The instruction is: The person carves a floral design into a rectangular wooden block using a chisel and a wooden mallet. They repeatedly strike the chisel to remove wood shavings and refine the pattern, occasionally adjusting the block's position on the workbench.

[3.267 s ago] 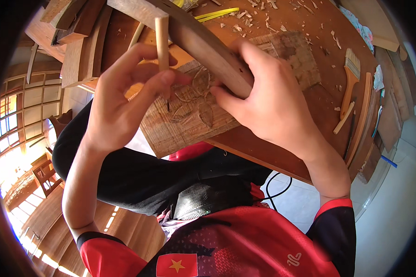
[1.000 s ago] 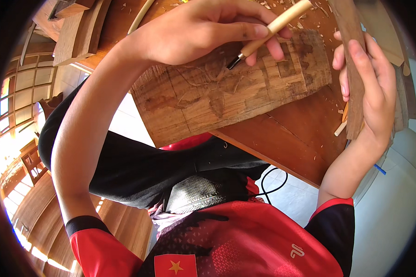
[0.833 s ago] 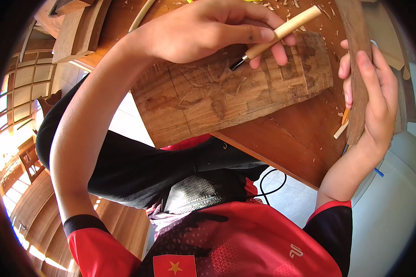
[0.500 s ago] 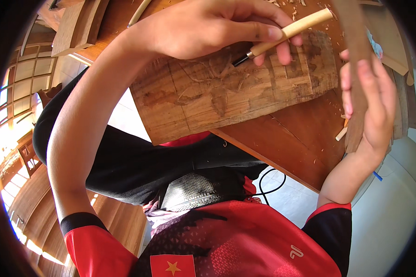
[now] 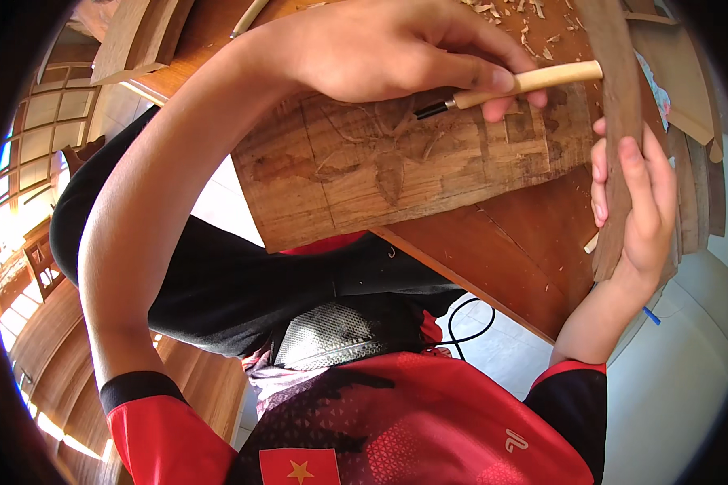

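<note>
My left hand (image 5: 380,61) is closed around the pale wooden handle of a carving gouge (image 5: 554,77). Its dark metal blade slants down and left toward a carved wooden board (image 5: 315,214); I cannot tell whether the tip touches the wood. Lines and a leaf-and-petal pattern mark the board's face. On the right, my right hand (image 5: 653,202) grips a long flat wooden bar (image 5: 617,73), held nearly upright. The bar's side meets the butt end of the gouge handle, or passes very close to it.
Beneath the board is a reddish-brown table (image 5: 501,259), its front edge running diagonally. Wood shavings (image 5: 534,12) lie at the back. Another pale handle (image 5: 249,18) rests at the far left, near stacked wood blocks (image 5: 141,40). A black cable (image 5: 477,303) loops below the table.
The wooden bar, blurred before, is now sharper and lower, up against the gouge's butt end. The gouge has shifted slightly right and down and lies flatter. My right hand has come down a little.
</note>
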The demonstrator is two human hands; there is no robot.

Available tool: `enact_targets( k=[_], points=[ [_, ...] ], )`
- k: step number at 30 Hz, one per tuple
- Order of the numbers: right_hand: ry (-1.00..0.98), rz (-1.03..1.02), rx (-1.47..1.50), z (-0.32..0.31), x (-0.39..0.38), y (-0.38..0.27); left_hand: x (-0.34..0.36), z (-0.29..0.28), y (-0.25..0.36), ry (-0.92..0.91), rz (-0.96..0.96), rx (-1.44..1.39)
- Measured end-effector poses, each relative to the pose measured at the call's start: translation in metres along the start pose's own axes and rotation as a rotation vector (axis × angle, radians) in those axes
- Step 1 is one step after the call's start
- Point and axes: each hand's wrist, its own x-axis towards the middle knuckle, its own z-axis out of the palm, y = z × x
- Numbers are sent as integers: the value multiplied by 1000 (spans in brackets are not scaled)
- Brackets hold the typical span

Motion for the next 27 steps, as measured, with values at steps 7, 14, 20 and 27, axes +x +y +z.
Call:
enact_targets(
  k=[7, 14, 20, 27],
  points=[
    [86, 22, 107, 2, -14, 14, -2, 3, 1, 30, 6, 7],
    [105, -9, 198, 2, -7, 14, -6, 4, 2, 80, 58, 78],
    [30, 6, 111, 2, -2, 7, 2, 2, -3, 102, -43, 66],
    [-34, 18, 53, 0, 2, 7, -4, 3, 7, 139, -119, 94]
  ],
)
